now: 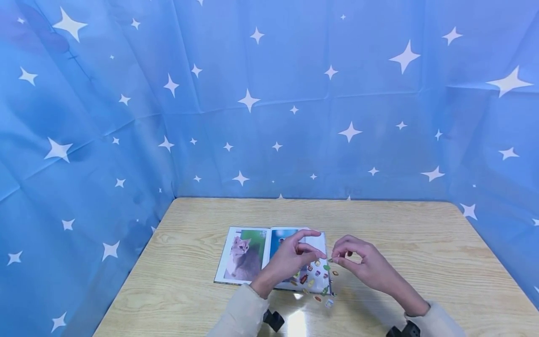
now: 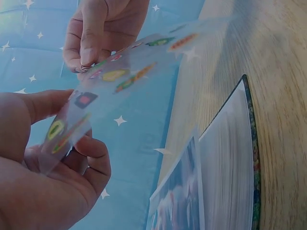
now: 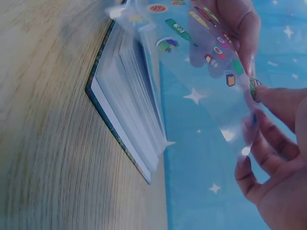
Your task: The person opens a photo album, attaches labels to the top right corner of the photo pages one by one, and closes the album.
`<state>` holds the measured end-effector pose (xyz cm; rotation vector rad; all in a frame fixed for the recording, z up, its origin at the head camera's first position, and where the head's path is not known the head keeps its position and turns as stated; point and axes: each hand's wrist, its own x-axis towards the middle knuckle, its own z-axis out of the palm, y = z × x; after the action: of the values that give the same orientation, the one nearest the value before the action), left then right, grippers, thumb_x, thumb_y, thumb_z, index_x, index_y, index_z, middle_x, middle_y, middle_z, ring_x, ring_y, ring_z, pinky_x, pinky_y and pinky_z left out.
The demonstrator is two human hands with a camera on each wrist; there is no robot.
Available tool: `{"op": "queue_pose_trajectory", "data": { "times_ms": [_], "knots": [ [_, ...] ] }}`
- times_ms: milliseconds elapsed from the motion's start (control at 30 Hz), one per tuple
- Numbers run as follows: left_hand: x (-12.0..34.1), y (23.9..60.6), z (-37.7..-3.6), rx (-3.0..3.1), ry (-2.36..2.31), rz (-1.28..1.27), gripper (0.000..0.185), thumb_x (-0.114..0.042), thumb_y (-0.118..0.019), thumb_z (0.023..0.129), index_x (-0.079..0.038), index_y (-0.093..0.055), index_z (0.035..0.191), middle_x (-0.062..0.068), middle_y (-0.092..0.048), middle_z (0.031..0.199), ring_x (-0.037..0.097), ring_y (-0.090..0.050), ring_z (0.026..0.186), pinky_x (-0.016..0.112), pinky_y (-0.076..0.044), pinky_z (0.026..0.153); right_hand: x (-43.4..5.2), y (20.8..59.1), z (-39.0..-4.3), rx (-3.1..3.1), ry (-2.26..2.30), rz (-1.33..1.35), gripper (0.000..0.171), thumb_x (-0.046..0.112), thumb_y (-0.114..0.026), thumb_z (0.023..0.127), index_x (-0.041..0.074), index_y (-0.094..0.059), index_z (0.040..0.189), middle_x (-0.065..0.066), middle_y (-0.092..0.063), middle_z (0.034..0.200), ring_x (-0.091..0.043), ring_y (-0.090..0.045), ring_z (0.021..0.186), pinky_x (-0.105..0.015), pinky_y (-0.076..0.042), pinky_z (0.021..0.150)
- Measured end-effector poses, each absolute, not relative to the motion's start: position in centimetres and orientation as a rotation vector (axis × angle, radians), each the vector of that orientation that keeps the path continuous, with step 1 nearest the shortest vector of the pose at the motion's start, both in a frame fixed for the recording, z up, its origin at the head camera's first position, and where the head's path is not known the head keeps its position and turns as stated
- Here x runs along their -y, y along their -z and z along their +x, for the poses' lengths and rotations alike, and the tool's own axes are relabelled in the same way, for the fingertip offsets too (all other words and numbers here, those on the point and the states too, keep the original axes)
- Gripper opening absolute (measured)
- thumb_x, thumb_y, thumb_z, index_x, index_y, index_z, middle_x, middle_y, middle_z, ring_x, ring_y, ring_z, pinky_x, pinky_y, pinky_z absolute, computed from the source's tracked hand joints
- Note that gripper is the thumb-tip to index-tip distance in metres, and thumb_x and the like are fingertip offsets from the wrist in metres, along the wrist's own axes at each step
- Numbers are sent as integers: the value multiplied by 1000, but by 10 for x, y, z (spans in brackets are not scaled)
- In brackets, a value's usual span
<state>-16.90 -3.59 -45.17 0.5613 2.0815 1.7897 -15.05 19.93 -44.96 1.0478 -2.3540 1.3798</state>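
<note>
Both hands hold up a clear sticker sheet [image 1: 310, 275] printed with small food and bottle pictures, above the right page of an open photo album [image 1: 225, 269]. My left hand [image 1: 290, 257] pinches the sheet's left side between thumb and curled fingers. At the sheet's right edge, my right hand [image 1: 358, 260] pinches a small sticker [image 3: 254, 90] between thumb and forefinger. In the left wrist view the sheet [image 2: 115, 75] bends between the two hands. Whether that sticker has come off the sheet, I cannot tell.
The album's left page carries a cat photo [image 1: 244, 257]; a blue photo [image 1: 278, 238] lies partly behind the left hand. A wooden table [image 1: 421, 243] bears the album. Behind it hangs a blue curtain [image 1: 294, 154] with white stars.
</note>
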Motion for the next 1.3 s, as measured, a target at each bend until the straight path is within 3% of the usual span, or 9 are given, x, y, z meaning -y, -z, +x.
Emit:
{"op": "queue_pose_trajectory", "data": {
  "times_ms": [200,367,567,667,1000,1300],
  "knots": [
    [32,452,-170,-2108,-1775,536,42,-16,-65,96,-29,-56,136,-8,-76,94,13,-55,64,20,-35,49,-202,449,-151,2357,-1350,1043,27,-4,-72,86,22,-67,92,4,-64,99,-10,-60,85,-26,-52,70],
    [28,453,-171,-2118,-1768,505,41,-18,-65,96,-36,-57,132,-8,-76,93,14,-54,63,21,-34,50,-204,449,-151,2384,-1313,1023,27,-2,-72,86,23,-67,92,7,-63,102,-10,-60,92,-29,-52,75],
    [22,452,-170,-2112,-1783,457,39,-20,-67,95,-35,-58,130,-6,-76,93,11,-69,89,27,-50,75,-208,449,-151,2380,-1277,1021,29,-4,-72,85,23,-67,93,7,-63,103,-10,-61,95,-29,-51,77],
    [19,452,-168,-2128,-1782,434,39,-21,-68,95,-36,-58,129,-7,-75,93,8,-69,90,29,-51,82,-209,449,-151,2392,-1261,1011,30,-5,-72,85,23,-67,93,8,-63,104,-10,-60,97,-26,-51,80],
    [14,454,-168,-2169,-1759,399,38,-28,-71,93,-40,-59,126,-10,-74,90,7,-68,88,30,-51,79,-213,449,-150,2408,-1246,991,30,-5,-72,86,24,-67,94,7,-62,107,-9,-57,102,-22,-48,85],
    [11,458,-169,-2178,-1745,417,38,-21,-66,96,-43,-58,126,-13,-75,92,8,-68,86,30,-52,74,-215,447,-148,2439,-1265,965,26,-2,-70,89,23,-67,93,7,-61,109,-11,-55,106,-23,-46,87]
  ]
}}
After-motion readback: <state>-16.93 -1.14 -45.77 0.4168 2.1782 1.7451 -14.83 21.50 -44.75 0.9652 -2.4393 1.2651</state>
